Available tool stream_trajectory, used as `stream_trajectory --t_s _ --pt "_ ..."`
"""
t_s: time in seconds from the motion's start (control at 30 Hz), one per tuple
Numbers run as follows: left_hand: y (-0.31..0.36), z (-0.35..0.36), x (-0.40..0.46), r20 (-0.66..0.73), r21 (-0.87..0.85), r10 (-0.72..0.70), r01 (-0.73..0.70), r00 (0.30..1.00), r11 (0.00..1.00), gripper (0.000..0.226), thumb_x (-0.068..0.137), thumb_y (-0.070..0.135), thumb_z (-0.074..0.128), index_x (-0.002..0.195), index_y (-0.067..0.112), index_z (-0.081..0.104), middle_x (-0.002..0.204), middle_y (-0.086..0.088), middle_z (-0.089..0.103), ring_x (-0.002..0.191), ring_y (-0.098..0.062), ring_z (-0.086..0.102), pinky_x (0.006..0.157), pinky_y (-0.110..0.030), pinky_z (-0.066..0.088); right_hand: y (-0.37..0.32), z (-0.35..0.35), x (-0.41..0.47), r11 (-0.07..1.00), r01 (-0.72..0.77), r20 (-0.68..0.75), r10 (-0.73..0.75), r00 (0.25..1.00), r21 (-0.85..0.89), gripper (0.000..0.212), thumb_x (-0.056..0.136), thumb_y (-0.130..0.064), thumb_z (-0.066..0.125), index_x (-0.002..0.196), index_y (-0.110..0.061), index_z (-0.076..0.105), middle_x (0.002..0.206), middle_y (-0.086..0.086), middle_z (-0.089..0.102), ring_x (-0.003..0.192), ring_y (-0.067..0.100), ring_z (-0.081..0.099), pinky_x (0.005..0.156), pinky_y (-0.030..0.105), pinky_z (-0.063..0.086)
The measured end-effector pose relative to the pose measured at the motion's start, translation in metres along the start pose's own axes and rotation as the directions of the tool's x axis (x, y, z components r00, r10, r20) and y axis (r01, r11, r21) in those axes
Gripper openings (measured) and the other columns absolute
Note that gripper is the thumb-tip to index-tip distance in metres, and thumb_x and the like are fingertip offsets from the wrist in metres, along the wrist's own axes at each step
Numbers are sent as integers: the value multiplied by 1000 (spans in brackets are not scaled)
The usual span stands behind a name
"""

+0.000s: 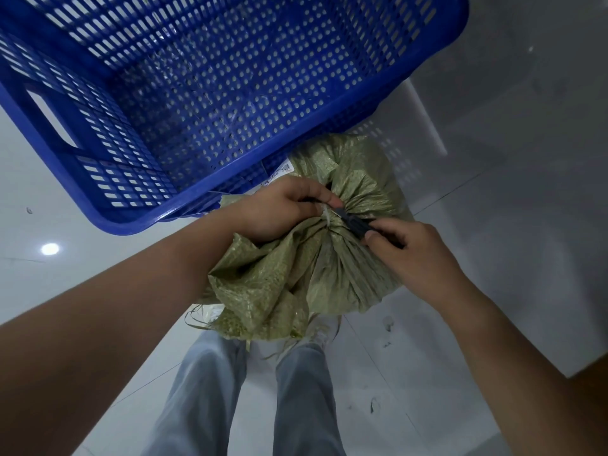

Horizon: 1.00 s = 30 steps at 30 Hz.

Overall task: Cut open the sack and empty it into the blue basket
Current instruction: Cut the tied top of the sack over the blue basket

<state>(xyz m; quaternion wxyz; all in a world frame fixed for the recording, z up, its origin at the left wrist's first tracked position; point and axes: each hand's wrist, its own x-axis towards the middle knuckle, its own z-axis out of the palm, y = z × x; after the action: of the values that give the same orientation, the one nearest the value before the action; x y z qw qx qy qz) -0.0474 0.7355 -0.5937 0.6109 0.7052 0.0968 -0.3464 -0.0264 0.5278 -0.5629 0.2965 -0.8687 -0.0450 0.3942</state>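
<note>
A green woven sack stands on the floor between my legs and the blue basket. Its neck is bunched and bound with a white tie. My left hand pinches the gathered neck right at the tie. My right hand grips a black-handled knife, whose blade tip lies against the tie. A white label shows on the sack by the basket's rim. The basket's inside shows only its perforated bottom and walls.
The floor is pale glossy tile with a lamp reflection at left. A white block or ledge lies right of the basket. My legs in grey trousers stand just behind the sack. Small dark scraps lie on the floor.
</note>
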Motion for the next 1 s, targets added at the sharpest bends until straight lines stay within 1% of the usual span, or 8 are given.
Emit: stream_trajectory --t_s 0.17,0.3,0.43,0.5,0.6,0.7,0.83,1.0 --pt "2 -1 0 5 28 11 -11 1000 1000 30 94 1 45 115 11 63 122 -8 63 115 -17 56 94 -14 43 1 1 1 1000 22 14 -22 1000 -13 15 85 -35 53 85 -28 67 63 -6 59 56 10 50 59 30 38" --pt "3 -2 -1 21 32 16 -17 1000 999 31 94 0 44 117 9 62 117 -5 62 111 -14 56 84 -4 42 2 2 2 1000 31 11 -31 999 -1 15 86 -34 54 84 -27 67 59 -9 56 54 8 48 58 28 36" --pt "3 -2 -2 35 41 13 -14 999 999 30 94 1 44 116 11 62 112 -1 61 101 -9 57 84 -5 42 3 1 3 998 35 53 -38 998 51 12 87 -33 54 85 -30 66 66 -1 60 58 8 49 62 28 36" --pt "3 -2 -3 42 27 19 -20 999 999 30 94 1 45 116 10 62 112 0 61 96 -4 57 87 -8 43 3 0 4 999 33 56 -34 998 32 13 86 -34 54 84 -31 66 63 -4 58 57 7 48 61 27 36" --pt "4 -5 -3 38 39 34 -36 999 999 30 94 0 45 116 9 62 111 2 60 95 4 55 83 1 39 1 0 6 998 52 36 -51 998 -26 16 86 -36 52 82 -28 66 67 0 60 56 8 48 60 27 36" --pt "5 -8 -3 35 52 41 -43 999 998 29 94 0 45 116 9 62 110 2 60 94 4 55 80 4 38 -2 -1 7 996 69 41 -67 997 -51 17 86 -36 52 83 -26 66 68 6 62 58 11 49 60 28 36" --pt "5 -8 -2 37 70 32 -35 999 997 29 93 1 46 115 9 63 107 4 60 92 4 55 80 2 39 -3 -4 11 997 66 75 -62 995 -47 16 86 -37 53 87 -32 68 64 3 60 58 12 50 59 28 37" --pt "5 -6 -1 -16 56 17 -17 1000 998 29 92 0 47 112 10 65 101 5 62 87 3 57 77 -1 43 -4 -6 14 993 75 88 -67 994 -88 17 87 -36 53 84 -29 68 54 -6 49 52 10 44 56 28 33"
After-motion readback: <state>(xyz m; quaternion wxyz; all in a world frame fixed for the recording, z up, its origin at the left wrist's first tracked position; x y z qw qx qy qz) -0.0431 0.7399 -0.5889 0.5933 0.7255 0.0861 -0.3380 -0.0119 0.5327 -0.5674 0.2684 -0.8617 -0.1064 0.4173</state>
